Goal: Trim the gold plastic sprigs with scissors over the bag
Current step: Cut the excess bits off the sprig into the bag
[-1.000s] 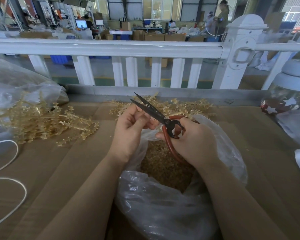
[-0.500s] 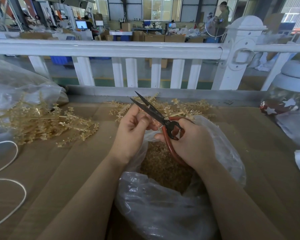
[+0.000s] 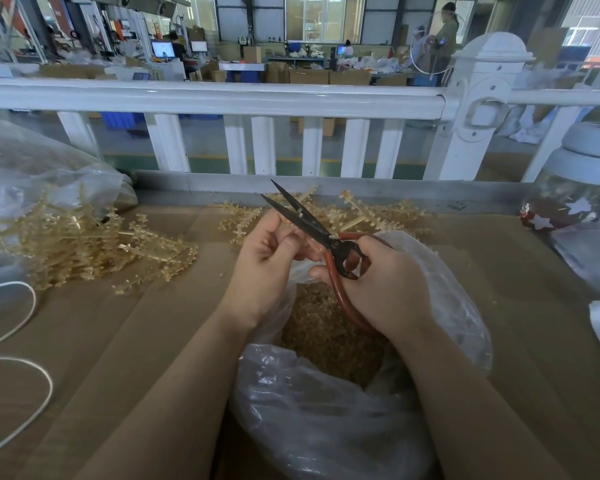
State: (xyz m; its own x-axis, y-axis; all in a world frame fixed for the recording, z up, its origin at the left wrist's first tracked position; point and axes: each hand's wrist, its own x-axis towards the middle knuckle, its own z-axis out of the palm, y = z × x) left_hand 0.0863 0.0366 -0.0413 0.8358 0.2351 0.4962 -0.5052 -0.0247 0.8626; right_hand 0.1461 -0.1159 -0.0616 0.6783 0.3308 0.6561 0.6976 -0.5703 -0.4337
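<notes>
Over the open mouth of the clear plastic bag [image 3: 326, 427], both hands meet at the bench's centre. Right hand [image 3: 385, 289] grips the red looped handles of the black-bladed scissors [image 3: 312, 226]; blades are parted, tips pointing up and away toward the railing. Left hand [image 3: 267, 268] has fingers curled with thumb and fingertips pinched together just beside the lower blade; whatever it pinches is too small to make out. The two hands are touching or nearly so at the blade pivot.

Bag interior holds a mound of small gold trimmings [image 3: 323, 327]. Behind the hands, a loose heap of gold plastic sprigs [image 3: 368, 216] lies on the brown cardboard-covered bench [image 3: 153, 327]. A larger heap of sprigs [image 3: 84, 244] sits to the left, spilling from a second clear bag [image 3: 32, 174]. White cord [image 3: 25, 375] loops at the left edge. Far right: glass jar with a white lid [image 3: 579, 188]. White railing [image 3: 222, 98] runs along the bench's far side.
</notes>
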